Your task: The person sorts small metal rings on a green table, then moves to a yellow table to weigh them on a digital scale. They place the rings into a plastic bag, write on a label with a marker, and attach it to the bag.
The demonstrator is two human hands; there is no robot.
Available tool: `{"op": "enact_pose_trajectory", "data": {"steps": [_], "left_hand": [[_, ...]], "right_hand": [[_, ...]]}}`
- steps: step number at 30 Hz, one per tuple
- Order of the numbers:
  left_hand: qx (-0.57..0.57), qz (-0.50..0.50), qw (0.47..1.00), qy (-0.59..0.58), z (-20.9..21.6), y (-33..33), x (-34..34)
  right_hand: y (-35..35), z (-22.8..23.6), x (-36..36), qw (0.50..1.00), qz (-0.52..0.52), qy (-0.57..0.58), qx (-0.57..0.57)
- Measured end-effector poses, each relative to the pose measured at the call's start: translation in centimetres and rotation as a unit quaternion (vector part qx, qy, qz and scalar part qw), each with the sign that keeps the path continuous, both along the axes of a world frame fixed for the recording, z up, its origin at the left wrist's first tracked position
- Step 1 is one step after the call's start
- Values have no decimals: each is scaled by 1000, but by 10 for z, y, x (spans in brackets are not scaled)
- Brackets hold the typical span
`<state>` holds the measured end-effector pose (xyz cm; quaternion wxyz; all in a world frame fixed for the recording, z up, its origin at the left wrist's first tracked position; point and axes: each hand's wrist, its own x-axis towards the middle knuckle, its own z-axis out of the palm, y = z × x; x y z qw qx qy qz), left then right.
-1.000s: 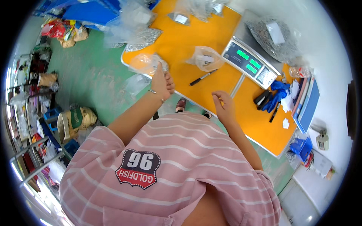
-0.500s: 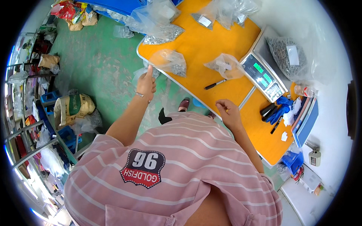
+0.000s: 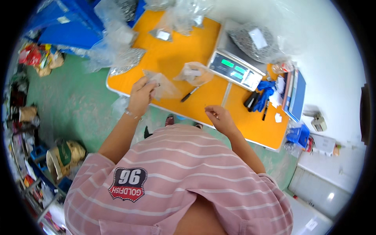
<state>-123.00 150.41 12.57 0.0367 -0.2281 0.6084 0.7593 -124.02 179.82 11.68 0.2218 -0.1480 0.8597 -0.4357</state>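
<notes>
My left hand (image 3: 141,96) is over the near left edge of the yellow table (image 3: 258,133), closed on a clear plastic bag (image 3: 167,87). That bag is blurred, and I cannot make out what it contains. Just above the table's front edge hovers my right hand (image 3: 222,120), fingers loosely bent and apart, with nothing seen in them. Between the hands, farther back, lie a black pen (image 3: 190,94) and another clear bag (image 3: 199,77) with a white label. A larger bag of grey metal parts (image 3: 129,60) sits at the table's left corner.
A digital scale (image 3: 235,70) stands at the right, bearing a labelled bag of dark metal parts (image 3: 250,41). Near it are blue gloves (image 3: 263,97), a black stapler-like object (image 3: 251,101), a marker (image 3: 266,110) and upright folders (image 3: 294,94). Blue bins (image 3: 70,35) rise at the far left.
My left hand has moved rightward over the table and now grips a clear bag, which has shifted with it. My right hand stays near the front edge. The whole view has swung.
</notes>
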Motion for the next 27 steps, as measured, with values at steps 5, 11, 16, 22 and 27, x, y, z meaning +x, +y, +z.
{"op": "enact_pose_trajectory", "data": {"steps": [5, 11, 16, 22, 27], "left_hand": [[56, -147, 987, -34, 45, 26, -7], [163, -303, 934, -96, 14, 121, -34], [97, -304, 934, -159, -41, 173, -39], [-7, -241, 947, -211, -47, 142, -39], [65, -76, 946, -310, -50, 120, -64]], "right_hand": [[70, -5, -41, 961, -242, 132, -8], [92, 15, -63, 956, -278, 77, -57], [58, -2, -30, 993, -93, 38, -67], [68, -39, 0, 996, 18, 60, 67], [97, -38, 0, 998, 15, 56, 29]]}}
